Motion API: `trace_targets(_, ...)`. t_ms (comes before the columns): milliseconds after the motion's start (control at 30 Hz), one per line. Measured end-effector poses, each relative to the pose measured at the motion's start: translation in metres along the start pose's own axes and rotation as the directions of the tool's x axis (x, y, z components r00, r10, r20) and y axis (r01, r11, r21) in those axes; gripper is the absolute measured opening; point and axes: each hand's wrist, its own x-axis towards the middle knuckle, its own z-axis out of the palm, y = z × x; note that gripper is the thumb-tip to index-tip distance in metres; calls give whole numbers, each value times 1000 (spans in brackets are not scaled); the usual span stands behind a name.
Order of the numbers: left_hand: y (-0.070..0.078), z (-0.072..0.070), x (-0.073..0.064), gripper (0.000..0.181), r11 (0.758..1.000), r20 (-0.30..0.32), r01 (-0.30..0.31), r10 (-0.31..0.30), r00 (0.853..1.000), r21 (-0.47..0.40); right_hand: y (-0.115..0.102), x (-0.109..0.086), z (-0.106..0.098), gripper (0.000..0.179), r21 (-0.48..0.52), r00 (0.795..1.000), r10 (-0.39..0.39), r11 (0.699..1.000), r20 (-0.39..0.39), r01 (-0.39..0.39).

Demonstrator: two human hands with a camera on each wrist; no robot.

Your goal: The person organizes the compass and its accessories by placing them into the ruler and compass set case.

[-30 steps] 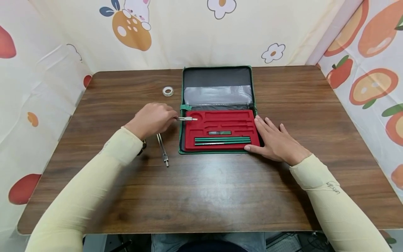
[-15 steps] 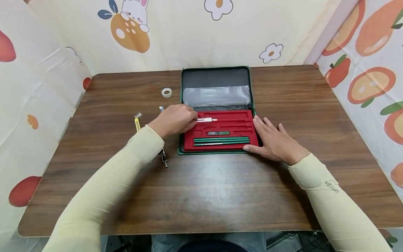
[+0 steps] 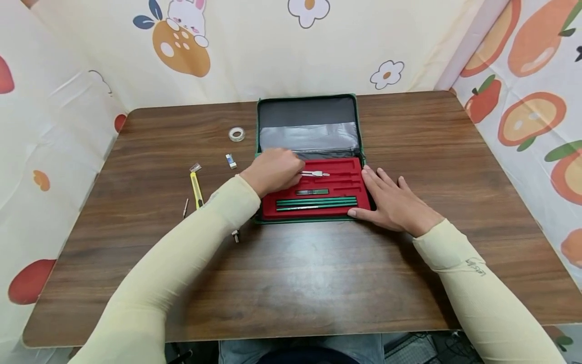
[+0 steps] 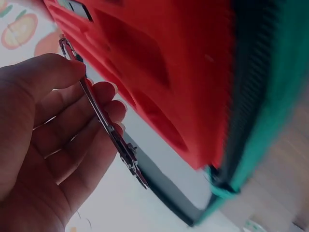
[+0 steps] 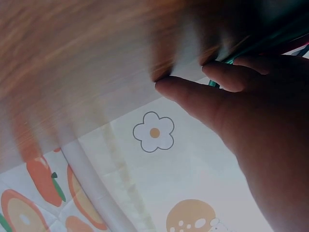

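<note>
The left hand pinches the tool, long axis toward three o'clock, above the tray, whose four-o'clock edge the right hand touches, fingers extended.

There are one case, one tape roll, one yellow cutter, one held metal tool and perhaps three pencils.

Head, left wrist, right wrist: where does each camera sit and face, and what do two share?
Head: on the head, facing forward and down at the table and open case; left hand, right hand, sleeves and lap show.
Left wrist: on that wrist, facing metal tool and red tray; left hand shows.
Right wrist: on that wrist, facing table and printed backdrop; right hand shows.
Shared: head and left wrist both show metal tool, red tray, left hand.
</note>
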Motion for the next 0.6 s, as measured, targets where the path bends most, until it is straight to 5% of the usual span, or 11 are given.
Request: trace_targets(600,29,7,47,24,999,55,8,-10,998,40,1,2,3,116,-15,1000,3,1000,-9,-3)
